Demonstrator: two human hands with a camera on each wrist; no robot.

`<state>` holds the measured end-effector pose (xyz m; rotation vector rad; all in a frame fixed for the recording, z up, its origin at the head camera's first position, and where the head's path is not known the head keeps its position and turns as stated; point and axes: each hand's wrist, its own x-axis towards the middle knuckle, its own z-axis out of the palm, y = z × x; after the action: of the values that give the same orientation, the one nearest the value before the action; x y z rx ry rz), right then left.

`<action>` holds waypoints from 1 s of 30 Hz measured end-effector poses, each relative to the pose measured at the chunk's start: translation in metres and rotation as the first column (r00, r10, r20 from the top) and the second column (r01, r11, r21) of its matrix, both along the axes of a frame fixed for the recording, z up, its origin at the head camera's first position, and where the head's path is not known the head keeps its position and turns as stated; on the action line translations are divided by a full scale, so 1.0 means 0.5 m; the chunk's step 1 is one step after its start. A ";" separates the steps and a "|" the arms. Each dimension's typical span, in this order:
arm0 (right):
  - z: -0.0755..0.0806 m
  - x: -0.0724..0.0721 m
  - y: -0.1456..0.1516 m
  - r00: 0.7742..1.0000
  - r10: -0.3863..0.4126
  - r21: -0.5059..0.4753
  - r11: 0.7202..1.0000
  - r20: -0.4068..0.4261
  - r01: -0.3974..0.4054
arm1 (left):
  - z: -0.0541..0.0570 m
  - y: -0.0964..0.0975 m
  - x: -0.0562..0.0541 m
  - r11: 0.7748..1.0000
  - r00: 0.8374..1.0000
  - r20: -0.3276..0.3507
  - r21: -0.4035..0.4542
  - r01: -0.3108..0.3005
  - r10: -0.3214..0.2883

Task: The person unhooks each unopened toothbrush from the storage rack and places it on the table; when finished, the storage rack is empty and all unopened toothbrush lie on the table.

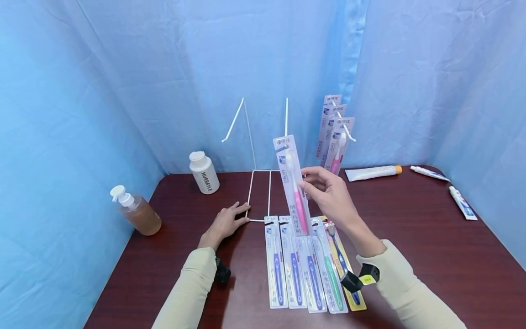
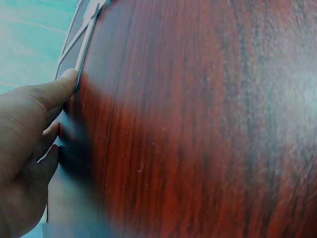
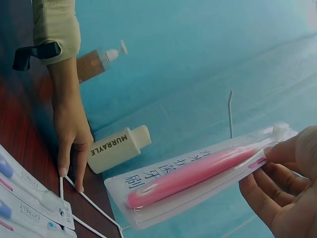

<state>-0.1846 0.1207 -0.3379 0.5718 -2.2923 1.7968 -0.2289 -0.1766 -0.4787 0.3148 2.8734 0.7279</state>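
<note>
My right hand [image 1: 333,196] pinches a packaged pink toothbrush [image 1: 299,205] by its right edge, between thumb and fingers. The pack is held upright, slightly tilted, and its top overlaps the middle prong [image 1: 286,114] of a white wire rack [image 1: 269,194]. In the right wrist view the pink handle [image 3: 193,178] points away from the fingers. My left hand [image 1: 225,224] lies low at the rack's front left corner, thumb and fingertips touching the base wires. Three similar packs [image 1: 339,146] hang on the right prong; the left prong [image 1: 233,121] bears nothing.
In front of the rack lies a row of several packaged toothbrushes [image 1: 276,274], blue, green and one yellow-backed. A white bottle [image 1: 207,176] and a pump bottle [image 1: 141,217] stand left. Toothpaste tubes [image 1: 371,173] lie at right. Blue curtains [image 1: 164,68] enclose the table.
</note>
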 end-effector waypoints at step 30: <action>-0.135 0.078 0.263 0.875 0.142 -0.028 0.989 0.464 -0.145 | 0.001 0.001 0.002 1.000 1.000 0.007 0.011 0.000 0.000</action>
<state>-0.1454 0.2520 -0.4052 0.3431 -2.6153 2.1980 -0.2278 -0.1763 -0.4784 0.3127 2.8640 0.7432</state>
